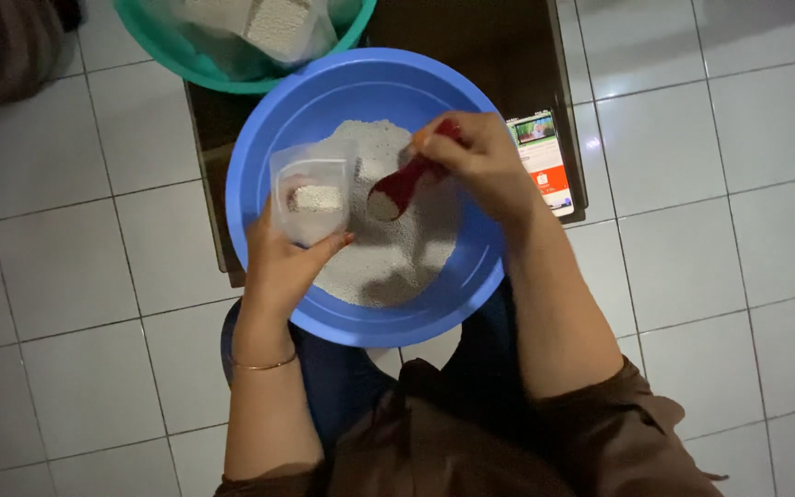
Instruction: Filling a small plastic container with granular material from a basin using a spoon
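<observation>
Fingers of the right hand (485, 161) are closed around the handle of a red scoop (404, 187), its bowl loaded with pale granules and tipped down and toward the person's left; the scoop's long axis runs on a slant from the grip at upper right to the bowl at lower left. Just beside that bowl, on its left, the left hand (285, 262) grips a small clear plastic bag (313, 198), thumb across the front and fingers behind, holding it upright with its mouth open upward and a little of the same pale material already sitting inside. The scoop's bowl lies near the bag's right edge but apart from it and below the level of the bag's mouth, so the bag stands to the left of and slightly above the scoop's tip, with the right hand the one carrying the load. Both hands work over a heap of white granules (388, 248) in a round blue basin (259, 175) resting on a dark low table (499, 46). A teal basin (154, 37) with filled bags sits behind it, a lit phone (545, 161) lies at the table's right edge, and white tiled floor (720, 184) surrounds the seated person, who wears a thin bangle (264, 364) on the left wrist
</observation>
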